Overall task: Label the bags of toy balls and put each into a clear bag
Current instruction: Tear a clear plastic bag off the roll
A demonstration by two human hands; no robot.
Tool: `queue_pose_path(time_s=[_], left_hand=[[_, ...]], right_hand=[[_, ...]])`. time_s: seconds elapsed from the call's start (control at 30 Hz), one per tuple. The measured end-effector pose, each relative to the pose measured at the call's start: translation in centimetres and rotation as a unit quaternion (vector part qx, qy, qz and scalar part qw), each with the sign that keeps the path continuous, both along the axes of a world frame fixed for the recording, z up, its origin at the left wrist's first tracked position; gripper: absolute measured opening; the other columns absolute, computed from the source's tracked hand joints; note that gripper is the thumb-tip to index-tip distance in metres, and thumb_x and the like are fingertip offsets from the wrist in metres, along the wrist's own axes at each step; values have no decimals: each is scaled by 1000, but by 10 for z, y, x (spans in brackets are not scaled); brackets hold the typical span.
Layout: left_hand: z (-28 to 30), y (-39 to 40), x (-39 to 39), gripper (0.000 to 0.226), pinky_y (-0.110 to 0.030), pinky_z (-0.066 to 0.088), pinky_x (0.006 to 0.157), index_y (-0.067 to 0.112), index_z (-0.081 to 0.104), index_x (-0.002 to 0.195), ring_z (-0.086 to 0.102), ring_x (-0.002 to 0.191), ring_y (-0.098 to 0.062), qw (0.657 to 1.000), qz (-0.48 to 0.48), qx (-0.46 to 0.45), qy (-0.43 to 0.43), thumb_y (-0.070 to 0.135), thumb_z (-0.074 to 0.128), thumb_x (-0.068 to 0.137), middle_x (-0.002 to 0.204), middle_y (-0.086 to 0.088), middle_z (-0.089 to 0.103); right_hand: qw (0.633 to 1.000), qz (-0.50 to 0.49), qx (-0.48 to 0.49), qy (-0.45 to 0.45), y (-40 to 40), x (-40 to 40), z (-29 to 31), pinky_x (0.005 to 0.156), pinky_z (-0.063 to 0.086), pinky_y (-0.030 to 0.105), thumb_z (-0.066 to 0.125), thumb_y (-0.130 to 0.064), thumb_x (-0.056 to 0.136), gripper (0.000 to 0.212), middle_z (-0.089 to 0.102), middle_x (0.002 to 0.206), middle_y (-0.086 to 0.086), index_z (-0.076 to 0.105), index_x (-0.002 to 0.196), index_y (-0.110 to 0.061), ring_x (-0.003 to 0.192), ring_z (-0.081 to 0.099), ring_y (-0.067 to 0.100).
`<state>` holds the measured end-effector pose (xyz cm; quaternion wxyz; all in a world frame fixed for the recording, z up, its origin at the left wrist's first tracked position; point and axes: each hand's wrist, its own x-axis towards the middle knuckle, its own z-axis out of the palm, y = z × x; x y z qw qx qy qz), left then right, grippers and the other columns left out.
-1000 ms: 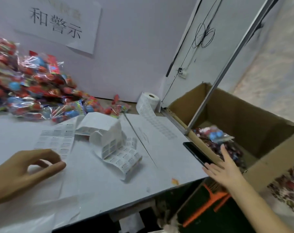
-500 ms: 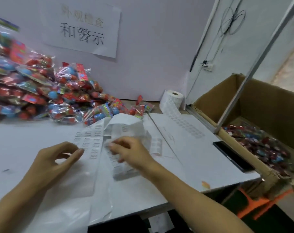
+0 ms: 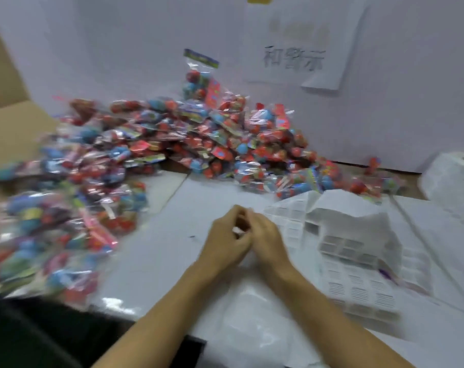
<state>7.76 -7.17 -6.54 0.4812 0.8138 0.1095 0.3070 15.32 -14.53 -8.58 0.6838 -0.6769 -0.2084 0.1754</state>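
Head view: small white label [image 3: 237, 231] pinched between left hand [image 3: 225, 241] and right hand [image 3: 265, 239] fingertips

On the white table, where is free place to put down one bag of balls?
Bare table lies between the pile of toy ball bags, the left hand and the label sheets; another patch lies left of the forearms. Left edge and right side are crowded.

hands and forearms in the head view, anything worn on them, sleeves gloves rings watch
Both are bare. The left hand and right hand wear no gloves, and no ring or watch shows, though the frame is blurred. Both forearms are uncovered right to the bottom edge of the view, with no sleeve in sight.
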Motion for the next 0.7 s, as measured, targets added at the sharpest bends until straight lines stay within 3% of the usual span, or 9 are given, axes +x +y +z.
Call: queue_pose_path(time_s=[0.07, 0.17, 0.27, 0.4, 0.53, 0.63, 0.7], left_hand=[[-2, -2, 1, 19, -12, 48, 64, 10, 65, 100, 62, 73, 3, 1000, -6, 2, 3, -2, 65, 85, 82, 4, 68], [-5, 1, 2, 12, -13, 49, 70, 15, 66, 96, 64, 80, -1, 1000, 3, 0, 30, 6, 62, 88, 84, 11, 68], [-3, 14, 2, 12, -20, 46, 78, 16, 67, 95, 63, 95, -9, 995, 80, 27, 54, 11, 61, 85, 93, 7, 70], [10, 54, 0, 26, -31, 40, 96, 9, 68, 113, 52, 116, -25, 964, 211, 113, 113, 17, 67, 88, 117, -8, 66], [30, 111, -8, 44, -39, 33, 108, 6, 59, 130, 39, 132, -31, 882, 297, 252, 264, 27, 63, 91, 135, -14, 54], [37, 143, -18, 44, -52, 24, 118, 5, 58, 127, 28, 143, -37, 794, 334, 274, 428, 29, 61, 90, 147, -23, 44], [34, 149, -23, 41, -61, 13, 122, 6, 60, 129, 18, 152, -40, 757, 326, 272, 497, 24, 58, 92, 155, -25, 39]], right_hand=[[999, 10, 33, 20, -4, 5, -1, 99, 54, 52, 56, -44, 95, 27, 78, 101, 2, 80, 90, -30, 101, 73, 21], [1000, 22, 7, 11, -7, 4, 3, 97, 55, 47, 53, -61, 83, 42, 78, 100, -3, 78, 96, -30, 98, 74, 15], [999, 21, -25, -23, -8, -2, 6, 101, 51, 48, 48, -52, 95, 39, 76, 104, -5, 75, 99, -24, 104, 70, 15], [999, 15, -25, -22, -8, -6, 11, 106, 49, 45, 45, -36, 106, 26, 71, 112, -7, 69, 98, -29, 109, 65, 10], [999, 20, -31, -21, -9, -5, 11, 105, 49, 44, 44, -37, 106, 28, 71, 109, -7, 68, 94, -30, 106, 65, 11], [999, 20, -38, -26, -9, -7, 13, 104, 49, 45, 44, -38, 106, 28, 71, 108, -8, 68, 93, -31, 105, 65, 12], [999, 19, -38, -28, -9, -9, 14, 103, 49, 44, 45, -37, 106, 27, 70, 107, -9, 67, 93, -31, 105, 65, 12]])
